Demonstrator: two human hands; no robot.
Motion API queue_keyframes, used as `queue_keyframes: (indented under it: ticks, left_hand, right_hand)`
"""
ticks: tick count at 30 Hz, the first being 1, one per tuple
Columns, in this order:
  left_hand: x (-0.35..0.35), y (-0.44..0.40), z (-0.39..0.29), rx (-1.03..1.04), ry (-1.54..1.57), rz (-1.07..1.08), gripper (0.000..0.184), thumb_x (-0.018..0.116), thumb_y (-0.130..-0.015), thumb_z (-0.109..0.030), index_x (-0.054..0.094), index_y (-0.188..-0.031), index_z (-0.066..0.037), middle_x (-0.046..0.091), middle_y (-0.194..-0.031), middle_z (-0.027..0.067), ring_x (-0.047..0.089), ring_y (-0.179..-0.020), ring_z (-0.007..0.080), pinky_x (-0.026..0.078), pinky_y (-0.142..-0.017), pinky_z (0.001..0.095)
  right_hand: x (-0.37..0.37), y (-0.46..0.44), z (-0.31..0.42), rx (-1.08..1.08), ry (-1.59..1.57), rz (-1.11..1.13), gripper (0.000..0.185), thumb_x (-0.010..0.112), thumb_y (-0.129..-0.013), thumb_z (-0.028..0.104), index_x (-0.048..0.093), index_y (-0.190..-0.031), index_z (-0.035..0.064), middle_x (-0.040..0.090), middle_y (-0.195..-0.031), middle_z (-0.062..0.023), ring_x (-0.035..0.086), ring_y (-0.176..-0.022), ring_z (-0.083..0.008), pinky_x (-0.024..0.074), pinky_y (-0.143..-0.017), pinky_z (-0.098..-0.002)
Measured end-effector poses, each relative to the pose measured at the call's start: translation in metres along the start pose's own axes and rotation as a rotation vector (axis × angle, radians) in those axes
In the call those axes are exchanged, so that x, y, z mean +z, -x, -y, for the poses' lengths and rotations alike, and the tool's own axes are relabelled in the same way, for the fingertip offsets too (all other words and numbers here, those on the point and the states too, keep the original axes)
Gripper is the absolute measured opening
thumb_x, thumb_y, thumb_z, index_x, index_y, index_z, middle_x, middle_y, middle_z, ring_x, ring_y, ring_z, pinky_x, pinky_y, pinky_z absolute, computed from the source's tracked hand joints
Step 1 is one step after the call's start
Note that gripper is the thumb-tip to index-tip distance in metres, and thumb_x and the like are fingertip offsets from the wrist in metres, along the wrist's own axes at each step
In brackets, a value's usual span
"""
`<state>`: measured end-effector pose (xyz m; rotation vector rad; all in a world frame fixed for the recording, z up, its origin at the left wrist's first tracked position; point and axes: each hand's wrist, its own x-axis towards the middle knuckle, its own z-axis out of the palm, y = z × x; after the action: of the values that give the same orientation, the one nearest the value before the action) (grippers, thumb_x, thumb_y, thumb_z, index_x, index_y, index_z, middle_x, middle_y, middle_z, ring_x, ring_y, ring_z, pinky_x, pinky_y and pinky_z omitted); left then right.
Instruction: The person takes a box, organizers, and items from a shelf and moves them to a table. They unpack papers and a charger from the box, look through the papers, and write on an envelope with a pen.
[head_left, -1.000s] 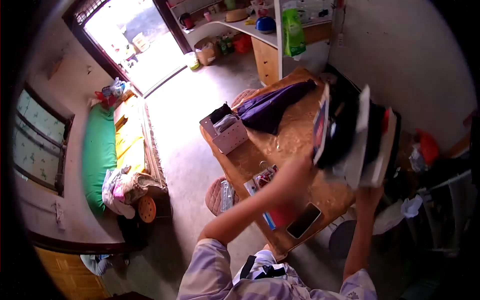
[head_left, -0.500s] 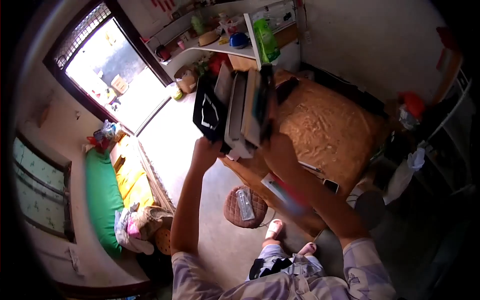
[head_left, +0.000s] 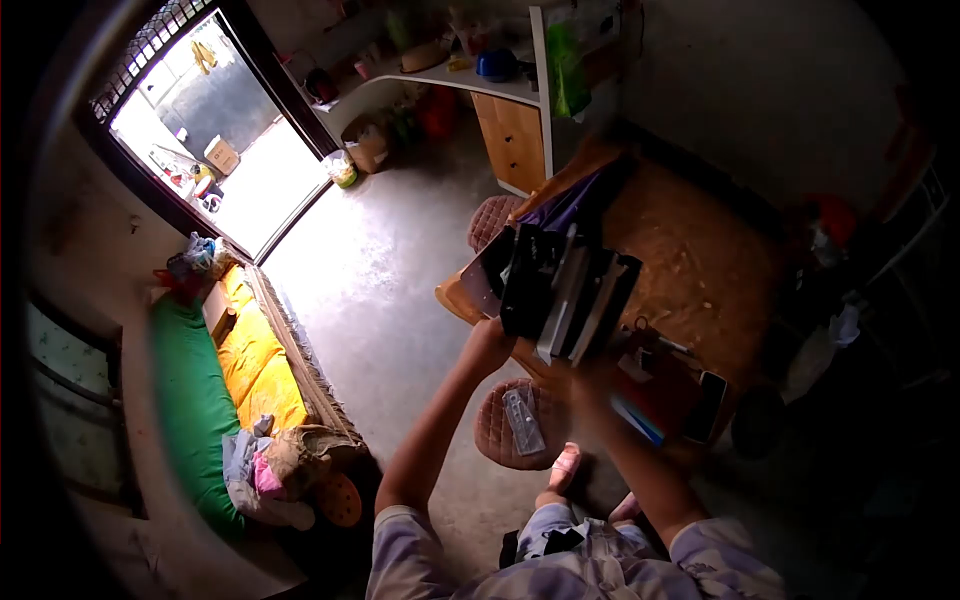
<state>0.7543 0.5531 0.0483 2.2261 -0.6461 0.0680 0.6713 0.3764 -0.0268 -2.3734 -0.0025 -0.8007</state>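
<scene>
Above the near edge of the table, I hold a dark-sided bundle of books (head_left: 560,295) out in front of me; several thick slabs with pale edges stand side by side in it. My left hand (head_left: 488,345) is closed on its lower left side. At the lower right, my right hand (head_left: 590,378) grips it, though shadow and blur hide most of those fingers. Below sits a round brown quilted stool (head_left: 488,440) carrying a clear plastic packet (head_left: 523,422).
A table with a shiny brown cover (head_left: 680,240) stands to the right, with a phone (head_left: 708,405) near its edge. Another quilted stool (head_left: 488,220) is beyond. Left are a bench with yellow cloth (head_left: 262,365) and an open doorway (head_left: 215,140). Shelves hold a blue bowl (head_left: 497,66).
The bundle has come lower and to the right, and it is turned. My view has shifted, showing the far stool, a purple cloth and the wooden drawers. The room looks darker.
</scene>
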Motion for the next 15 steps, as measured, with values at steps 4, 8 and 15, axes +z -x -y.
queue_keyframes:
  ticks: [4,8,15]
  left_hand:
    - [0.006,-0.011,-0.007,0.039,0.031,0.012,0.010,0.049,-0.077,-0.007,0.054,-0.081,0.000,0.055,-0.068,0.0198,0.053,-0.066,0.0379,0.043,-0.054,0.0391]
    - [0.020,-0.013,0.003,-0.054,0.068,0.130,0.014,0.051,-0.070,-0.004,0.052,-0.083,0.001,0.053,-0.071,0.0231,0.052,-0.069,0.0399,0.044,-0.057,0.0396]
    - [0.069,-0.011,0.056,-0.131,0.040,0.197,0.017,0.053,-0.067,-0.005,0.056,-0.084,-0.001,0.055,-0.070,0.0214,0.054,-0.067,0.0381,0.044,-0.057,0.0390]
  right_hand:
    - [0.004,0.031,-0.019,-0.032,0.261,0.101,0.015,0.052,-0.072,0.002,0.051,-0.087,0.0008,0.053,-0.074,-0.0178,0.051,-0.064,-0.0367,0.0431,-0.055,-0.0408]
    - [0.009,0.040,-0.044,-0.009,0.200,0.141,0.013,0.045,-0.081,0.011,0.050,-0.080,-0.0014,0.051,-0.073,-0.0200,0.049,-0.063,-0.0382,0.0409,-0.055,-0.0415]
    - [0.047,0.065,-0.075,0.281,0.156,0.137,0.031,0.044,-0.081,0.021,0.050,-0.094,-0.0069,0.053,-0.089,-0.0259,0.050,-0.077,-0.0402,0.0426,-0.066,-0.0411]
